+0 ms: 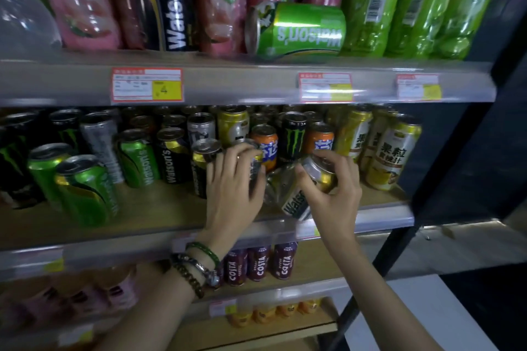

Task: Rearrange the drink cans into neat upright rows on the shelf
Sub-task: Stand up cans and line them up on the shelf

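Left hand (232,179) was wrapped round an upright can (254,164) at the front middle of the middle shelf (159,209), fingers curled over its side, thumb side hidden. Right hand (332,184) was pinched on the top end of a tipped can (319,171), which leaned over a silver can lying flat (293,202) at the shelf lip. Both hands closed on cans, neither open.

Around them: black can (203,162) touching the left hand's can, orange cans (265,139) and a tall black can (293,137) just behind, yellow juice cans (390,151) to the right, green cans (85,188) leaning at the left front. One green can on its side (296,28) sat on the shelf above, against the bottles (85,3).

Handling, my read: the cans look sealed, so likely full, fairly heavy and stiff, but thin-walled and slick; they'd dent if squeezed or dropped. Best grip is round the mid-body with the fingers spread, not the rim. The flat one will roll, and it sits close to the edge, so it needs steadying before it's stood up.
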The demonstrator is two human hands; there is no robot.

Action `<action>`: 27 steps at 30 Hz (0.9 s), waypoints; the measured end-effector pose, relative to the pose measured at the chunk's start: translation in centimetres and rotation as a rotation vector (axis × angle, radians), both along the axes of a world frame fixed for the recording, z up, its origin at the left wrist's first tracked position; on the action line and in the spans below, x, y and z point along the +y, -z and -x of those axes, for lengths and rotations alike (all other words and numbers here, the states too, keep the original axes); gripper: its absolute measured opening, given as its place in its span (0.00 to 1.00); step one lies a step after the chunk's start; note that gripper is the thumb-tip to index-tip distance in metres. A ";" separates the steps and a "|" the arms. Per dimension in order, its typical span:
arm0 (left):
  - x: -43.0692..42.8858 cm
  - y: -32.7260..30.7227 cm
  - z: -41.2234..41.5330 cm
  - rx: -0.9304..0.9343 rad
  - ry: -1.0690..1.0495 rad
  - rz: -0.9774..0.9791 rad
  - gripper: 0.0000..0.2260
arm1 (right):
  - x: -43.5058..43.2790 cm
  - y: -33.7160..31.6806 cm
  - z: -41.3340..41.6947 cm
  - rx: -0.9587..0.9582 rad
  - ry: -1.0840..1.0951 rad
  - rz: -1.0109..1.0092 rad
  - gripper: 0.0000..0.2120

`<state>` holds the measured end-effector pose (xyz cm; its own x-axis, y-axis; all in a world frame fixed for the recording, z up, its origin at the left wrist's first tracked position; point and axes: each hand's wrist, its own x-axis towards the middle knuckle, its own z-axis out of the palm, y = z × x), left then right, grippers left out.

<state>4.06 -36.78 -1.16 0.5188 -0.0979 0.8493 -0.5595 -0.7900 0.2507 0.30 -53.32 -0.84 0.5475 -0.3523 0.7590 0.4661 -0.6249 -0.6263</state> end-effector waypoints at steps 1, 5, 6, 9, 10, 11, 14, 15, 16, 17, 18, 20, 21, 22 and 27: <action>-1.0 0.2 0.0 0.014 0.014 -0.010 0.12 | -1.0 0.0 0.0 0.005 0.005 -0.005 0.17; -4.0 1.9 -0.3 0.251 0.025 -0.161 0.23 | -4.7 0.1 -0.3 0.012 0.021 0.017 0.16; -4.5 2.5 -0.5 0.302 0.000 -0.219 0.25 | -5.6 0.3 -0.5 0.014 0.017 0.011 0.15; -5.5 3.7 -0.7 0.344 -0.075 -0.300 0.28 | -7.5 0.7 -1.1 0.036 0.001 0.006 0.16; -5.7 3.7 -0.7 0.337 -0.095 -0.300 0.29 | -7.8 0.8 -1.4 0.042 -0.006 0.008 0.16; -5.9 3.5 -0.8 0.321 -0.109 -0.305 0.29 | -8.1 0.9 -1.5 0.049 -0.013 0.010 0.16; -6.1 2.8 -1.0 0.270 -0.063 -0.294 0.30 | -8.7 1.2 -1.8 0.059 -0.031 0.019 0.17; -6.0 2.6 -1.0 0.264 -0.023 -0.274 0.30 | -8.9 1.3 -1.9 0.060 -0.032 0.025 0.17; -6.0 2.3 -0.9 0.263 0.016 -0.252 0.29 | -9.0 1.4 -2.1 0.061 -0.030 0.031 0.17; -6.1 1.9 -0.7 0.263 0.049 -0.230 0.28 | -9.1 1.5 -2.2 0.065 -0.027 0.032 0.17; -6.1 1.5 -0.5 0.262 0.075 -0.205 0.28 | -9.1 1.5 -2.4 0.072 -0.026 0.029 0.16; -6.1 0.5 -0.3 0.271 0.111 -0.137 0.27 | -9.1 1.4 -2.7 0.088 -0.020 0.024 0.17; -6.1 0.0 -0.3 0.277 0.123 -0.100 0.28 | -9.1 1.4 -2.8 0.093 -0.015 0.022 0.18; -6.2 -0.3 -0.5 0.280 0.130 -0.070 0.28 | -9.1 1.4 -2.9 0.096 -0.010 0.019 0.18; -6.3 -1.2 -1.6 0.279 0.083 -0.057 0.22 | -8.6 1.2 -3.4 0.098 -0.001 0.025 0.18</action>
